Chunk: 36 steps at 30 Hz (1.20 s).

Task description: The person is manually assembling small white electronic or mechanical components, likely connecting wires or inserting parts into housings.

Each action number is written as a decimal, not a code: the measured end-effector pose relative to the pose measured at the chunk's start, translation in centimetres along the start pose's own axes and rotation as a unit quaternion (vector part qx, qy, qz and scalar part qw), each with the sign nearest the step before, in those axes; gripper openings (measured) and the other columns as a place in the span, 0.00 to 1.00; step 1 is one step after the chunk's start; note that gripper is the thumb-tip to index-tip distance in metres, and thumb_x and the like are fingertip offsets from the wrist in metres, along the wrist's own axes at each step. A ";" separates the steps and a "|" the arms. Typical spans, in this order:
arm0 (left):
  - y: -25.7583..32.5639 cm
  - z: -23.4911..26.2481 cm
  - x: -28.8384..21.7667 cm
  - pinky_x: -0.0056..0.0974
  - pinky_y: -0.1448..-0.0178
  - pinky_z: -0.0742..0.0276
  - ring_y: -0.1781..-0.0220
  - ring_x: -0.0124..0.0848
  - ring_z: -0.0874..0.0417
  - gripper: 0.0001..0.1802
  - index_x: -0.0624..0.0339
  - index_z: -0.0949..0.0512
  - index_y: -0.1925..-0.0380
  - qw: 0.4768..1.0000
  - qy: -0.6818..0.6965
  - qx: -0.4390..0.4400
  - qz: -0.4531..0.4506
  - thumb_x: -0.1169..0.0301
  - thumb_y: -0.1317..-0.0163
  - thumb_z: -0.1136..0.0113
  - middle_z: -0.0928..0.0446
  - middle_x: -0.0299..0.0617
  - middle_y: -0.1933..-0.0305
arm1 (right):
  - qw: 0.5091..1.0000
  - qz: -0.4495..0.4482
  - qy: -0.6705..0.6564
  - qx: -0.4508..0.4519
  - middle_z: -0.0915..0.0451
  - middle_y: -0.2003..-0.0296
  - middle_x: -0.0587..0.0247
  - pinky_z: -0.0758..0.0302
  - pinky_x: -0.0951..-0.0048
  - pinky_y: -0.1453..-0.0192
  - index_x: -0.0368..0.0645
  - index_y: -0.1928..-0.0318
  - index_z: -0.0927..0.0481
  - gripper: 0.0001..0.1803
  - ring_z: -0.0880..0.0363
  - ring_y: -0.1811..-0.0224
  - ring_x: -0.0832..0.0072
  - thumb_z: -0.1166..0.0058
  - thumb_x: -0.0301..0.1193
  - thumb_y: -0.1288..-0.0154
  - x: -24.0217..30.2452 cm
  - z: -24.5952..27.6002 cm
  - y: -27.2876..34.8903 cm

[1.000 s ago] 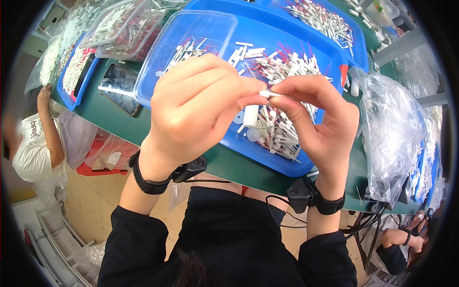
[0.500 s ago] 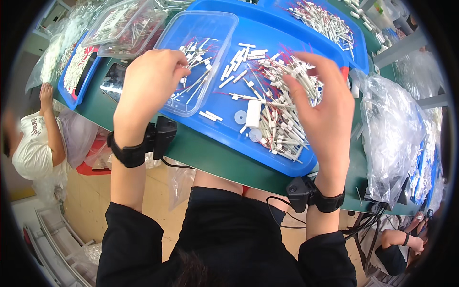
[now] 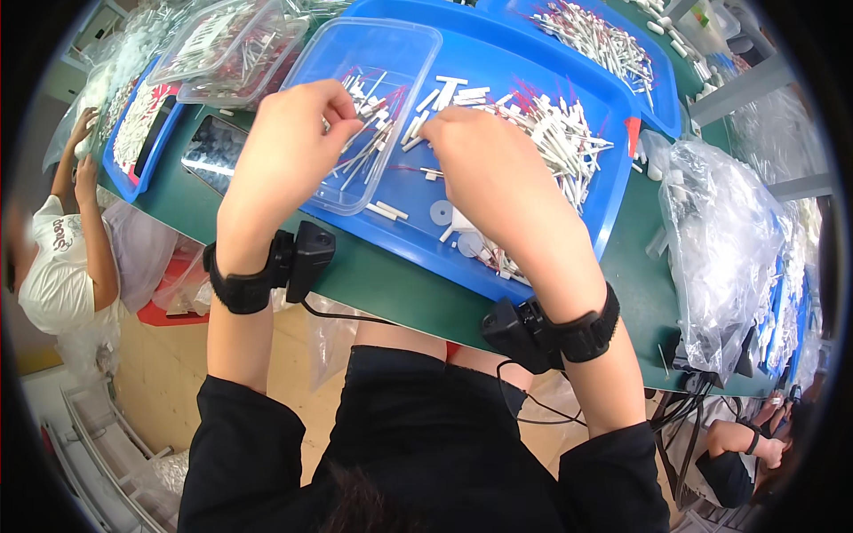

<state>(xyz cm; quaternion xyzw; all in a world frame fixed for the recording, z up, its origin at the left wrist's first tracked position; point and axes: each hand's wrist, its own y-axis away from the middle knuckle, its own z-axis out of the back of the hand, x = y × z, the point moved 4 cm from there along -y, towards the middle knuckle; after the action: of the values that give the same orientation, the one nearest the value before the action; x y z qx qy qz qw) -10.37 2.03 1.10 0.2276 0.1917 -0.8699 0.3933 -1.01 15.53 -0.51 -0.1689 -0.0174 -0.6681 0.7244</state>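
Narrowly curled left hand [image 3: 289,151] over clear plastic box [image 3: 378,46], right hand [image 3: 493,169] by slim white tubes [image 3: 446,96], both grips unclear

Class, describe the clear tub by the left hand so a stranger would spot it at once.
Find the blue tray nearest the person on the green table. At its left end is a see-through tub with rounded corners, holding thin white pieces, the left hand above it. Unlike the clear boxes stacked farther left, it stands singly and overlaps the tray.

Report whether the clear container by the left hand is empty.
Not empty: thin white pieces lie scattered inside the clear container.
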 end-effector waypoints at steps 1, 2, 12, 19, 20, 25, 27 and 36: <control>0.2 0.3 0.2 0.33 0.66 0.25 0.74 0.32 0.19 0.06 0.67 0.21 0.69 0.999 0.009 -0.043 -0.012 0.75 0.44 0.37 0.22 0.43 0.77 | 0.999 -0.031 0.001 0.013 0.19 0.65 0.51 0.22 0.61 0.55 0.36 0.63 0.19 0.12 0.20 0.57 0.56 0.50 0.15 0.50 -0.2 -0.1 -0.3; 0.2 0.4 0.3 0.33 0.66 0.25 0.74 0.32 0.19 0.06 0.67 0.21 0.69 0.999 0.010 -0.042 -0.012 0.75 0.44 0.37 0.22 0.43 0.77 | 0.999 -0.031 0.001 0.014 0.19 0.65 0.51 0.22 0.61 0.55 0.36 0.63 0.19 0.12 0.20 0.57 0.56 0.50 0.15 0.50 -0.2 -0.2 -0.5; 1.2 0.6 -1.3 0.29 0.63 0.18 0.67 0.30 0.15 0.06 0.68 0.21 0.63 0.889 0.453 -0.025 -0.060 0.79 0.40 0.38 0.19 0.45 0.66 | 0.991 0.031 0.118 -0.049 0.20 0.71 0.53 0.21 0.63 0.63 0.38 0.70 0.21 0.04 0.18 0.66 0.59 0.45 0.22 0.49 0.2 -1.9 -1.0; 2.0 -0.3 -2.1 0.30 0.63 0.17 0.70 0.31 0.14 0.08 0.71 0.20 0.61 0.866 0.495 0.017 -0.064 0.79 0.41 0.36 0.17 0.48 0.67 | 0.993 0.027 0.081 -0.082 0.18 0.73 0.58 0.22 0.64 0.69 0.41 0.70 0.18 0.06 0.16 0.70 0.63 0.44 0.30 0.45 -1.3 -1.2 -1.4; 2.1 -0.5 -2.3 0.31 0.64 0.17 0.70 0.32 0.14 0.09 0.71 0.19 0.61 0.864 0.501 0.024 -0.053 0.79 0.41 0.36 0.17 0.49 0.67 | 0.993 0.029 0.080 -0.083 0.18 0.73 0.58 0.22 0.64 0.69 0.41 0.70 0.18 0.06 0.16 0.70 0.63 0.44 0.30 0.45 -1.5 -0.8 -1.3; 2.6 -1.1 -2.7 0.32 0.63 0.17 0.69 0.34 0.14 0.09 0.71 0.19 0.60 0.845 0.533 0.005 -0.035 0.78 0.39 0.38 0.17 0.51 0.65 | 0.853 -0.101 -0.469 -0.204 0.17 0.72 0.60 0.25 0.76 0.73 0.37 0.66 0.21 0.10 0.18 0.77 0.76 0.44 0.32 0.33 -2.5 4.1 0.4; 2.7 -1.6 -2.6 0.34 0.61 0.16 0.68 0.35 0.13 0.08 0.70 0.20 0.60 0.818 0.575 -0.001 -0.031 0.77 0.38 0.39 0.17 0.52 0.65 | 0.778 -0.093 -0.587 -0.205 0.17 0.70 0.59 0.24 0.80 0.71 0.35 0.66 0.22 0.08 0.20 0.77 0.80 0.44 0.29 0.33 -2.5 4.1 1.6; 2.8 -2.7 -3.7 0.37 0.59 0.16 0.65 0.37 0.13 0.07 0.68 0.21 0.60 0.718 0.696 0.022 -0.010 0.75 0.36 0.41 0.17 0.53 0.63 | 0.599 -0.001 -0.777 -0.194 0.19 0.59 0.49 0.23 0.66 0.49 0.35 0.46 0.32 0.15 0.21 0.65 0.73 0.52 0.20 0.32 -3.4 3.2 4.4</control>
<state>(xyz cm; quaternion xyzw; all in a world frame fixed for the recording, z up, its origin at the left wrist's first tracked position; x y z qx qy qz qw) -5.36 3.91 0.47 0.7757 0.3939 -0.4741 0.1353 3.54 19.90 0.62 -0.7610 -0.4438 -0.2727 0.3869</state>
